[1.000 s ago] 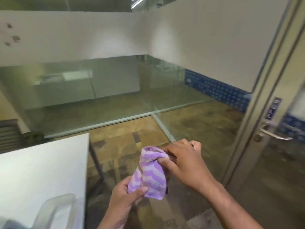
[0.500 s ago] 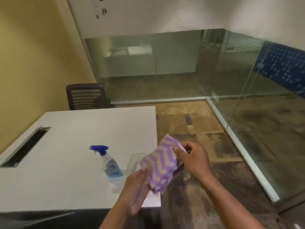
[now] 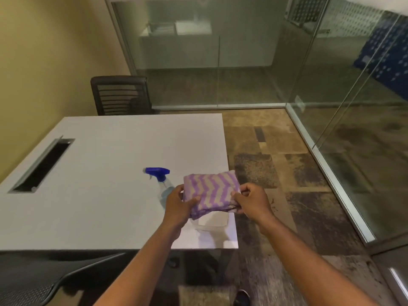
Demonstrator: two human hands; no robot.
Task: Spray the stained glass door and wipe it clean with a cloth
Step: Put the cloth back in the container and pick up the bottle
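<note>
— Cloth first: where do you have it?

— Between your two hands, folded into a thick pad, purple and beige zigzags facing up. It hangs in the air over the near right corner of the white table, not resting on it.

— And your grip?

— Your left hand clasps the cloth's left edge, thumb laid across the top and fingers tucked beneath. Your right hand pinches the right edge, thumb on top, fingers curled under. Both hands are closed on the cloth.

— Spray bottle?

— The spray bottle stands upright on the table just left of your left hand — blue trigger head, clear body, nozzle pointing left. Neither hand touches it. Part of its body is hidden behind your left hand.

— Anything under the cloth?

— A clear plastic container sits on the table near its right edge, just below the cloth; what it holds you cannot tell.

— The glass?

— Glass partitions run along the right side and the far end of the room, well apart from your hands. A black chair stands beyond the table's far edge, and a cable slot is cut into the tabletop at left.
</note>
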